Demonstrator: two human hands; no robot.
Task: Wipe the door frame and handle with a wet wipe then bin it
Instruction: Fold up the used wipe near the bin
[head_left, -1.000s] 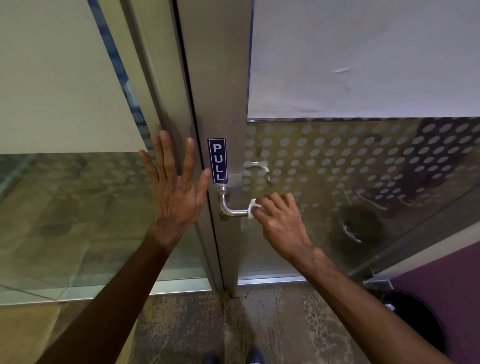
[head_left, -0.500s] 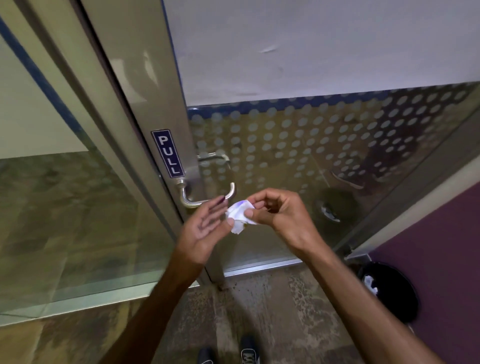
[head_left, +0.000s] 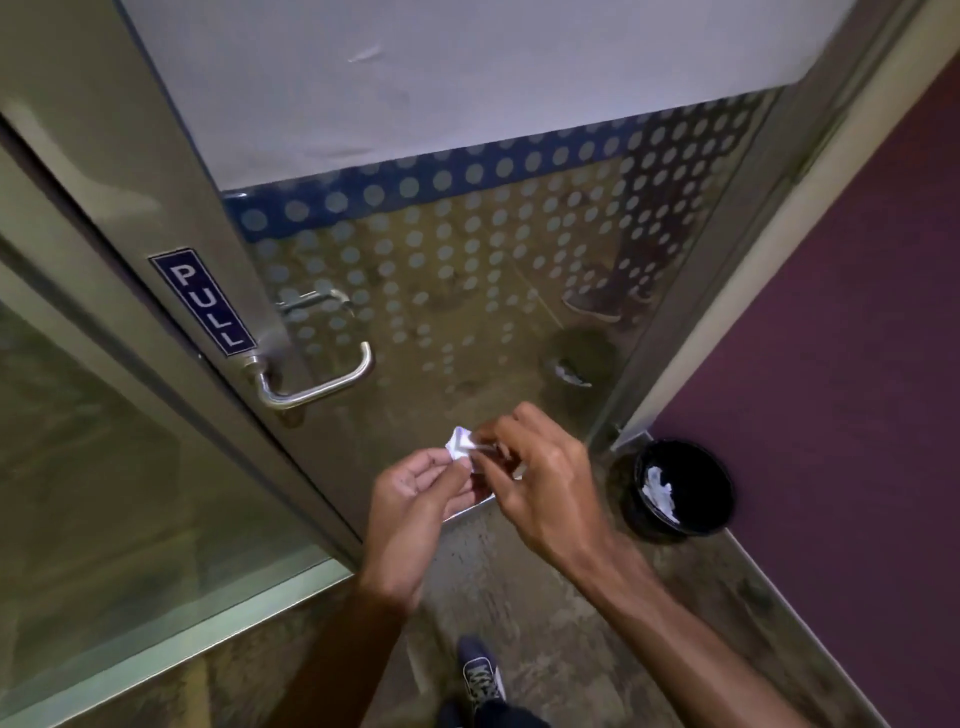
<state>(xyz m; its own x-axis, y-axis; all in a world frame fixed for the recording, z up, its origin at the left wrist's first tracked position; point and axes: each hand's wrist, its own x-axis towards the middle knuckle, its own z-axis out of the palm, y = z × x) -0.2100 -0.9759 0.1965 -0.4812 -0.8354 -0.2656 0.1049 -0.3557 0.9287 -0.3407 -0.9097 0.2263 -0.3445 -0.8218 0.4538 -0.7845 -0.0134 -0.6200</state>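
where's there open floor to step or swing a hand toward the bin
Bare floor runs between the shoe and the purple wall, up to the bin. The corner is tight: bin against wall and door frame, hands bunched on the wipe.

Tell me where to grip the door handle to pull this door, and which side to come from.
Grip the straight horizontal bar of the door handle, near its free end on the right, away from the pivot under the PULL sign. Come from the right and front, fingers wrapping over the bar: a gap between bar and glass leaves room. Both hands are busy with the wipe now.
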